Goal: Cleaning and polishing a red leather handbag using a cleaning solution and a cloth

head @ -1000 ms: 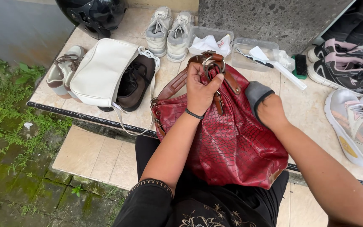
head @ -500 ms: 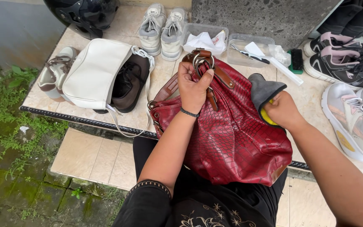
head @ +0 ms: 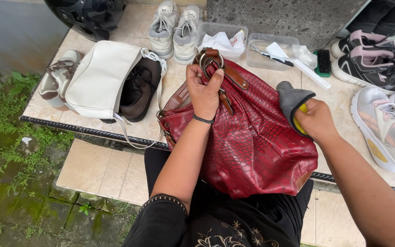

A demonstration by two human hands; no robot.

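A dark red scale-textured handbag (head: 257, 146) rests on my lap against the tiled ledge. My left hand (head: 203, 89) grips its brown strap and metal ring at the top, holding the bag upright. My right hand (head: 314, 120) is closed on a grey cloth (head: 291, 98) wrapped over something yellow, just off the bag's right side.
On the tiled ledge (head: 344, 96) lie a cream shoulder bag (head: 98, 78), a brown shoe (head: 138, 88), a beige sandal (head: 56, 77), grey sneakers (head: 172, 27), two clear trays (head: 270, 45), a small brush (head: 323, 61) and more sneakers (head: 389, 128) at right. A black helmet (head: 88, 13) sits behind. Mossy ground lies at left.
My right hand with the cloth has moved from the bag's upper right side outward to the right, off its surface. My left hand keeps its hold on the strap.
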